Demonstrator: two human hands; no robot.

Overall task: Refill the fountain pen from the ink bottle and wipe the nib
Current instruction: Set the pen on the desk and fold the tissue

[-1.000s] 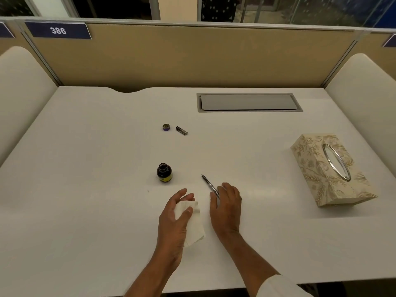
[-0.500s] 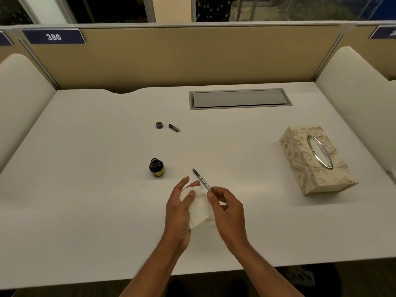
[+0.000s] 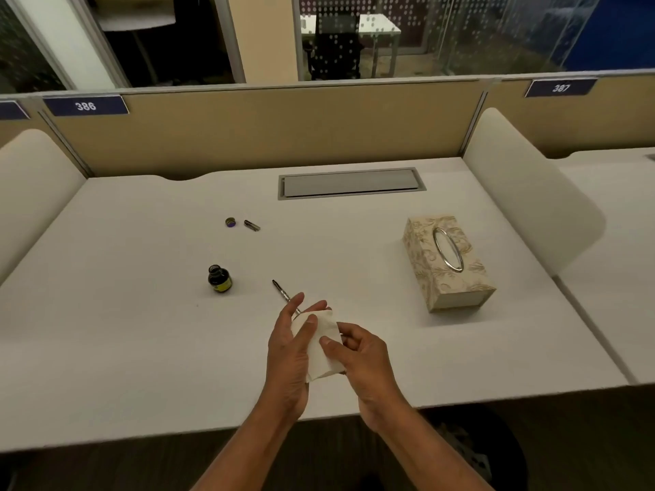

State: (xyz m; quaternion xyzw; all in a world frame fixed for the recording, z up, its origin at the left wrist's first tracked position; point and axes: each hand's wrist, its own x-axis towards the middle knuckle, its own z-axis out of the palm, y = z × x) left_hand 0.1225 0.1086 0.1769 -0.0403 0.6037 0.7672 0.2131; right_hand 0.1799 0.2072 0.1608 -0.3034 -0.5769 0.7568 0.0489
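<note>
Pen (image 3: 282,293): a second ago it lay flat on the table (image 3: 141,349) under your right hand (image 3: 359,363). It is now lifted, its near end inside the soft white tissue (image 3: 320,345) and its slim dark shaft poking out far-left. Your left hand (image 3: 287,356) cups the tissue and your right pinches it, hands together. Wiping looks begun, but I cannot tell which end is the nib. The dark glass bottle (image 3: 219,279) stands uncapped to the left.

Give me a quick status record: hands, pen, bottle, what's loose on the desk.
left hand: holds tissue
right hand: pinches tissue, thumb on top
fountain pen: far end sticks out past left fingers; near end hidden
ink bottle: upright, uncapped, left of hands
bottle cap: on desk beyond bottle
tissue box: right side of desk
</note>
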